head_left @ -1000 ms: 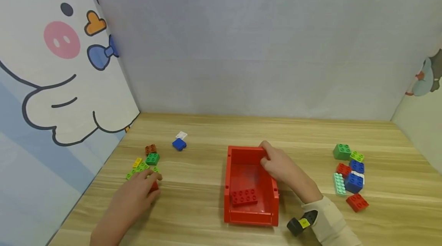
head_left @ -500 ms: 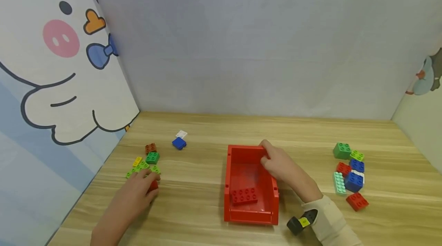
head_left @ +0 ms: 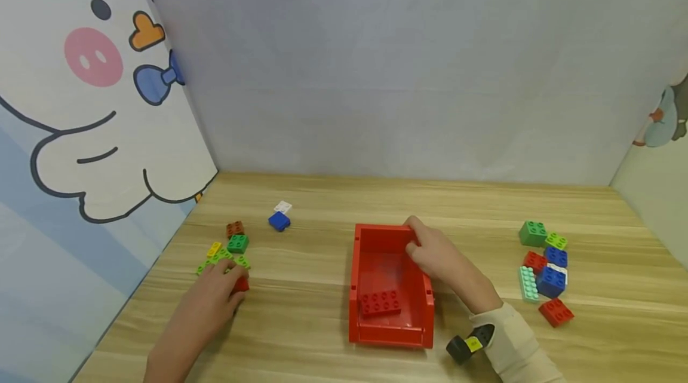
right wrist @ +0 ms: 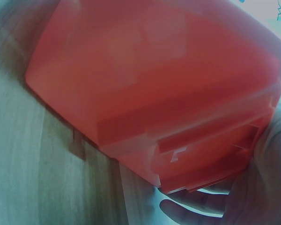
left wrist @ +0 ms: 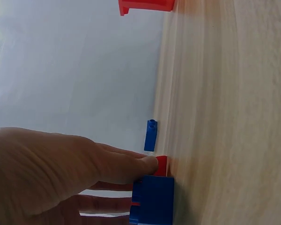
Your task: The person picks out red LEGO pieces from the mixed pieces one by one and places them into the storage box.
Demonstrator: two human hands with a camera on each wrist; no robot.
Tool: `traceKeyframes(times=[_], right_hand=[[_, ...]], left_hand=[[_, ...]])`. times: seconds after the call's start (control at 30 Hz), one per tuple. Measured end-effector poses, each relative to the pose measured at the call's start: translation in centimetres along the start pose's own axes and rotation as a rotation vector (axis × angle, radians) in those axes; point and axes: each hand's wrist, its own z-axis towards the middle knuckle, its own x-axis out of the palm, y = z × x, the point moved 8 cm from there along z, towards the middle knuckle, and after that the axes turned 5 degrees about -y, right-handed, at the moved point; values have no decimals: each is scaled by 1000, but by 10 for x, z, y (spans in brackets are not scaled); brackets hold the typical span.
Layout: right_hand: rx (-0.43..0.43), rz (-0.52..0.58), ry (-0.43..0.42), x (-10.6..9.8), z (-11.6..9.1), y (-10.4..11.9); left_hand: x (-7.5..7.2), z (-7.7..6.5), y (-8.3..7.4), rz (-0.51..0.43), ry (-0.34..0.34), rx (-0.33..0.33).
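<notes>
On the left of the table, my left hand pinches a red brick between thumb and fingers. In the left wrist view, the thumb presses on that red brick, and a blue brick sits right by it, hidden under the hand in the head view. Lime green bricks lie just beyond the fingertips. My right hand grips the far right corner of a red bin, its fingers over the rim. Inside the bin lies a red eight-stud brick.
Yellow, green and brown bricks lie past the left hand. Farther back are a blue brick and a white brick. Several bricks, including a mint one, cluster at the right. A wall borders the table's back.
The left thumb has drawn in slightly at the red brick, more of which shows beside the fingers. The right hand and the bin stay in place.
</notes>
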Motion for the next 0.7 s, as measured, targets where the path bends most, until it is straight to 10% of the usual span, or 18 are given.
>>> traceKeyframes(times=[0.7], right_hand=[[3,-7,5,-1,0,1]], left_hand=[[-3,0,5,-32,-54,-20]])
